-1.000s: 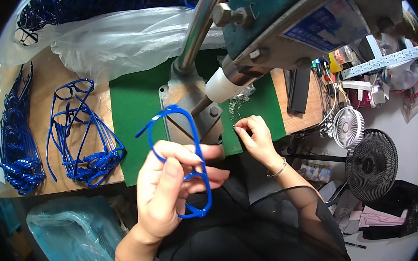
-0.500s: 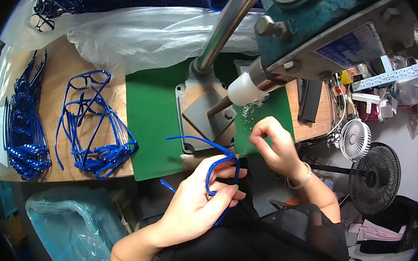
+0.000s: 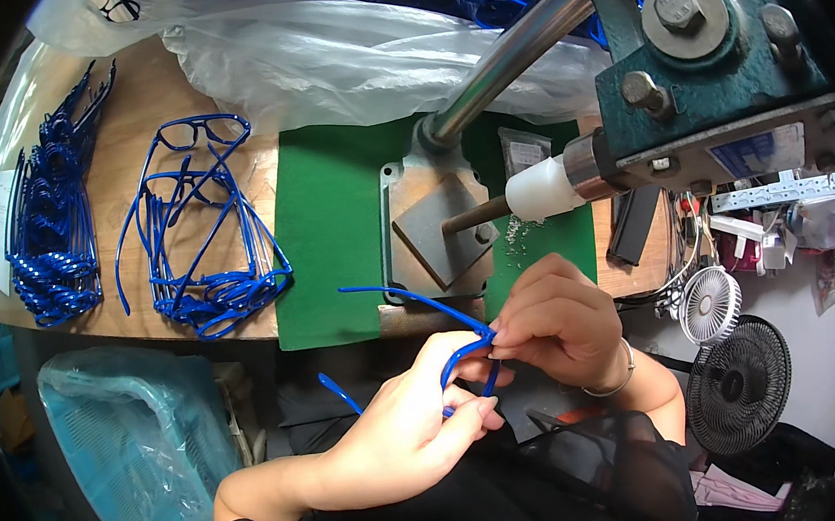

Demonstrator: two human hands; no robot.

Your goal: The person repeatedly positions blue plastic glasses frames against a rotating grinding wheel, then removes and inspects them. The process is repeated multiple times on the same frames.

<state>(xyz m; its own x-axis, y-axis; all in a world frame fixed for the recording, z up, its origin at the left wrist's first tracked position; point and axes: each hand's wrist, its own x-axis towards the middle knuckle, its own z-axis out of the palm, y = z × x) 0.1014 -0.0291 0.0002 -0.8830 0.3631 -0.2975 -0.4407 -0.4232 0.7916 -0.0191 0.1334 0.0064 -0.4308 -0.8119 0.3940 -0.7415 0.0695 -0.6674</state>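
A blue eyeglass frame (image 3: 459,355) is in my left hand (image 3: 408,417), which grips it by the front in the middle near the body. One temple arm reaches up and left over the mat's edge; the other pokes out beside the back of the hand. My right hand (image 3: 565,327) is closed in a pinch against the frame's hinge corner. Whatever lies between those fingertips is hidden or too small to make out. Just beyond stands a bench press, its rod (image 3: 474,217) resting over a square metal plate (image 3: 426,245). Tiny shiny metal bits (image 3: 516,236) lie on the green mat (image 3: 330,239).
To the left are a loose pile of blue eyeglass frames (image 3: 201,251) and a dense stack (image 3: 49,246). The press head (image 3: 712,81) overhangs at upper right. Plastic sheeting (image 3: 318,59) covers the back. Two fans (image 3: 736,386) stand right; a wrapped blue-green basket (image 3: 135,458) stands left.
My right hand has moved left and down from beside the metal bits to the frame's hinge corner. My left hand still holds the frame. The whole view has shifted slightly.
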